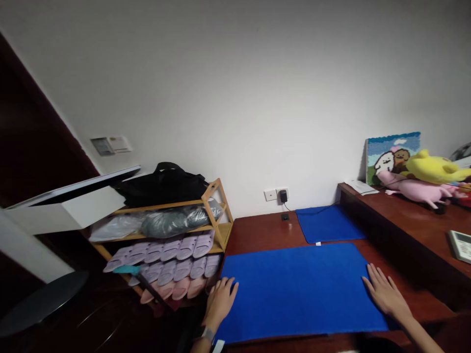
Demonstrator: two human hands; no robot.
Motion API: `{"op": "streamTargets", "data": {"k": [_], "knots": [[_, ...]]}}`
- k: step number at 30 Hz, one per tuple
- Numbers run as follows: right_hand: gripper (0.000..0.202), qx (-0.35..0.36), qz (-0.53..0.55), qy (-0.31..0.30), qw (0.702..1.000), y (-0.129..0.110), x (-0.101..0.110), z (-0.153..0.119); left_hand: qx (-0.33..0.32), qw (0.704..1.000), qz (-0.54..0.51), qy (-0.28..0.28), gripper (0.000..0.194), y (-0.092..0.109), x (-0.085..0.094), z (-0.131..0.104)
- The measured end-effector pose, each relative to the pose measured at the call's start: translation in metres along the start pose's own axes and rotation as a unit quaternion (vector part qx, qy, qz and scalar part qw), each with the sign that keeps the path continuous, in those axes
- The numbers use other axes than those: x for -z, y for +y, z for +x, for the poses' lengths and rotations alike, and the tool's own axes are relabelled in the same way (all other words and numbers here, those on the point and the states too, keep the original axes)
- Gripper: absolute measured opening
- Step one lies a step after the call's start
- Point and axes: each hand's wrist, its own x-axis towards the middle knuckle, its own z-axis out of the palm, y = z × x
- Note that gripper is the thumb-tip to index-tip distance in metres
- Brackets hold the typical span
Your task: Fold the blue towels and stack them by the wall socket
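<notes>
A blue cloth mat (pixel 294 289) lies spread flat on the reddish-brown wooden desk (pixel 257 235). At the mat's left edge rests my left hand (pixel 221 299), palm down with its fingers apart; a wristband circles that wrist. My right hand (pixel 385 290) lies flat with spread fingers over the mat's right edge, partly on the wood. Neither hand holds anything. Behind the large mat is a smaller blue mat (pixel 329 223), with a white tag between the two.
A wooden shoe rack (pixel 221 215) with several lilac slippers (pixel 184 247) and a black bag (pixel 167 185) stands left. On the raised desk at right are a pink plush toy (pixel 412 189), a yellow plush toy (pixel 434 167) and a calculator (pixel 461 245). A black plug (pixel 283 196) sits in the wall socket.
</notes>
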Motion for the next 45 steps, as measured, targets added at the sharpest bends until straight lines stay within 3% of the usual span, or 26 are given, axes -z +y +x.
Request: {"op": "streamTargets", "data": {"k": [3, 7, 10, 12, 15, 18, 20, 22, 23, 25, 27, 30, 33, 36, 39, 45], "knots": [[0.074, 0.028, -0.012, 0.002, 1.000, 0.011, -0.008, 0.000, 0.011, 1.000, -0.009, 0.022, 0.050, 0.006, -0.001, 0.032], [0.069, 0.054, -0.024, -0.002, 0.998, 0.025, -0.015, -0.001, 0.036, 0.999, -0.017, 0.008, 0.055, 0.001, -0.021, 0.064], [0.068, 0.013, -0.036, 0.023, 0.999, 0.010, -0.002, 0.003, 0.048, 0.999, -0.022, -0.005, 0.059, -0.006, -0.038, 0.072], [0.070, -0.029, -0.048, 0.062, 0.997, -0.028, 0.017, 0.009, 0.049, 0.999, -0.022, -0.002, 0.060, -0.009, -0.047, 0.073], [0.072, 0.014, -0.019, 0.065, 0.998, -0.127, 0.047, 0.024, 0.046, 0.999, -0.020, 0.016, 0.060, -0.011, -0.055, 0.074], [0.072, 0.104, 0.062, -0.009, 0.993, -0.243, 0.066, 0.041, 0.045, 0.999, -0.019, 0.020, 0.061, -0.013, -0.059, 0.076], [0.071, 0.165, 0.104, -0.054, 0.979, -0.304, 0.069, 0.049, 0.047, 0.999, -0.018, 0.015, 0.061, -0.014, -0.060, 0.078], [0.071, 0.192, 0.125, -0.086, 0.970, -0.337, 0.068, 0.054, 0.048, 0.999, -0.019, 0.011, 0.061, -0.015, -0.061, 0.079], [0.071, 0.192, 0.129, -0.096, 0.968, -0.342, 0.066, 0.056, 0.049, 0.999, -0.020, 0.009, 0.061, -0.016, -0.061, 0.080], [0.071, 0.178, 0.129, -0.102, 0.970, -0.328, 0.060, 0.060, 0.050, 0.999, -0.020, 0.009, 0.061, -0.016, -0.063, 0.081], [0.071, 0.159, 0.120, -0.094, 0.975, -0.288, 0.055, 0.063, 0.048, 0.999, -0.017, 0.014, 0.061, -0.017, -0.065, 0.082], [0.072, 0.112, 0.088, -0.076, 0.987, -0.197, 0.049, 0.070, 0.045, 0.999, -0.012, 0.024, 0.061, -0.018, -0.068, 0.083], [0.072, 0.018, 0.038, -0.080, 0.996, -0.101, 0.045, 0.081, 0.046, 0.998, -0.011, 0.028, 0.061, -0.019, -0.070, 0.084], [0.076, -0.034, 0.022, -0.073, 0.997, -0.036, 0.038, 0.090, 0.048, 0.998, -0.013, 0.027, 0.060, -0.019, -0.070, 0.085], [0.078, -0.025, 0.025, -0.064, 0.997, -0.014, 0.030, 0.093, 0.047, 0.999, -0.012, 0.019, 0.060, -0.019, -0.068, 0.086], [0.076, -0.028, 0.019, -0.080, 0.996, -0.020, 0.038, 0.093, 0.046, 0.999, -0.010, 0.002, 0.059, -0.017, -0.061, 0.085]]}}
